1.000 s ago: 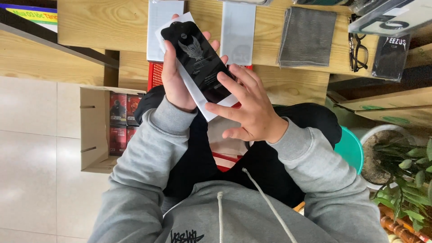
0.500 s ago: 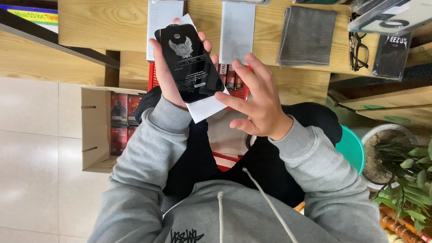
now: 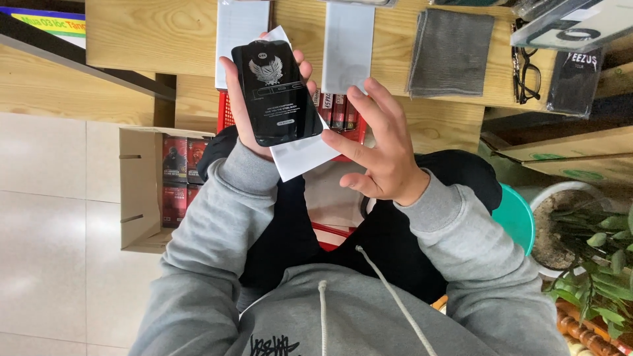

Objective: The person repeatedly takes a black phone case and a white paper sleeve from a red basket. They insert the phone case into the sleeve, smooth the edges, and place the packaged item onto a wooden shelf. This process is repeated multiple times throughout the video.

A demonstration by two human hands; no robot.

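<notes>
Left hand (image 3: 254,105) grips a black glossy screen protector (image 3: 277,92) with a white backing card (image 3: 304,153) behind it, fingers wrapped round both long edges, panel held up in front of the chest and tilted slightly. Right hand (image 3: 382,155) is released, fingers spread, hovering just beside the panel's lower right corner, not touching it (a second ago its fingertips lay on the panel's face). Since then the left hand has raised the panel and turned its printed face more squarely to the camera, so the wiping or pressing contact looks finished and the piece looks held up for inspection, as far as I can judge. White card sticks out below and to the right of the panel, still pinned by the same grip. Outward: red basket (image 3: 343,115) on the lap, holding dark slim packets. Beyond it the wooden bench (image 3: 151,33) carries two white flat sleeves (image 3: 347,46), a grey cloth (image 3: 450,53) and black-framed glasses (image 3: 527,72) near the right edge. Open cardboard box (image 3: 142,198) on the pale tiled floor (image 3: 53,217) at left, packed with red-and-black cartons. Green stool (image 3: 517,214) under the person, potted plant (image 3: 593,257) at right. Person wears a grey hoodie.
</notes>
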